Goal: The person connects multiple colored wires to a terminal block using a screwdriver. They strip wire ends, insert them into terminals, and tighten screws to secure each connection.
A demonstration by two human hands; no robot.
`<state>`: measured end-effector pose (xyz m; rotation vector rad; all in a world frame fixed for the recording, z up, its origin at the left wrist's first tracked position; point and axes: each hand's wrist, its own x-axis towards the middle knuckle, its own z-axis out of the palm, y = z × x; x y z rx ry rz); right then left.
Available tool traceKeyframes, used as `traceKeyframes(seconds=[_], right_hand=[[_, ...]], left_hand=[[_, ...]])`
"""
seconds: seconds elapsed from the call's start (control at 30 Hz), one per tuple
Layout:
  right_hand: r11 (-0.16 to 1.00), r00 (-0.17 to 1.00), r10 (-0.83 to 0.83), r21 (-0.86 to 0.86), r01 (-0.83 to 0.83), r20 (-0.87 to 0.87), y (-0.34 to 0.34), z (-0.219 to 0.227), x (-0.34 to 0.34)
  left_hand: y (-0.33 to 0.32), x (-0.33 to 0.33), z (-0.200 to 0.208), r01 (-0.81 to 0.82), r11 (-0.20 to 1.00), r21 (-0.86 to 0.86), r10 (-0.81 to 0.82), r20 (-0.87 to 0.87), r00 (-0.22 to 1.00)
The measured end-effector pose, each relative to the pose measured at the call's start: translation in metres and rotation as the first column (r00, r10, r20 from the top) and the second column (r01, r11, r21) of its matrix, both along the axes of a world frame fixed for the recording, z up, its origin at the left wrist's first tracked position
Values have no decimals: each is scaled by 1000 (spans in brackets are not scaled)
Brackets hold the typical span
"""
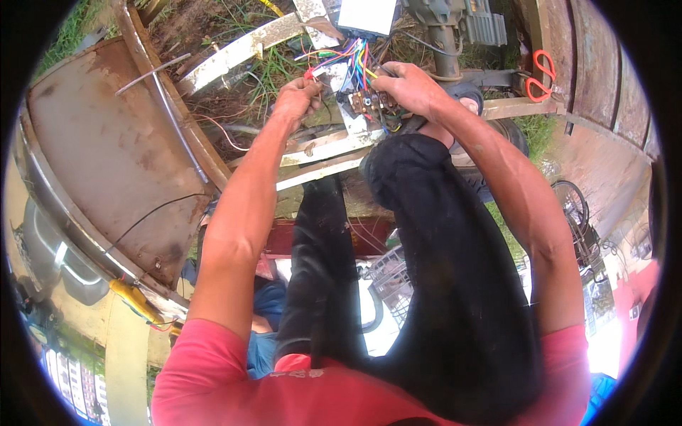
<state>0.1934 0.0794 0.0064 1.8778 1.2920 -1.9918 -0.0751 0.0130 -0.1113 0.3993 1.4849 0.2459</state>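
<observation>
My left hand [298,101] is closed, thumb and fingers pinched on a wire with a red end [308,74] that sticks out above them. To its right, my right hand [406,86] has its fingers bent together at the edge of a bundle of coloured wires [357,62]; what its fingertips hold, if anything, is hidden. The bundle runs down from a white-topped box [366,15] and has red, blue, yellow and green strands. Just below my right hand sits a brown terminal block [372,102] with metal screws.
Pale metal frame bars [323,148] cross below the wires. A motor-like metal part [455,32] stands at the upper right, near red-orange handles [541,75] on the frame. A rusty panel [106,156] fills the left, with a yellow tool [135,301] below it.
</observation>
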Motion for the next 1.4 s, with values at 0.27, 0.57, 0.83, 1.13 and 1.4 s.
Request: traceKeyframes(seconds=[0.27,0.57,0.83,1.13,1.4], right_hand=[[912,942,-327,-284,296,-69,10,-11,-1],[784,881,-466,-424,453,78,16,-48,0],[844,945,-325,-438,309,40,22,-65,3],[987,987,-32,-148,56,157,4,-132,18],[954,998,-50,-293,56,28,3,-137,23]], left_hand=[[-9,36,-14,279,954,109,-261,-153,953],[-30,33,-84,460,813,357,-425,-178,888],[-32,57,-152,193,967,168,-206,69,976],[-45,60,-209,533,846,-31,-534,-46,844],[-22,57,-134,263,958,115,-283,221,933]])
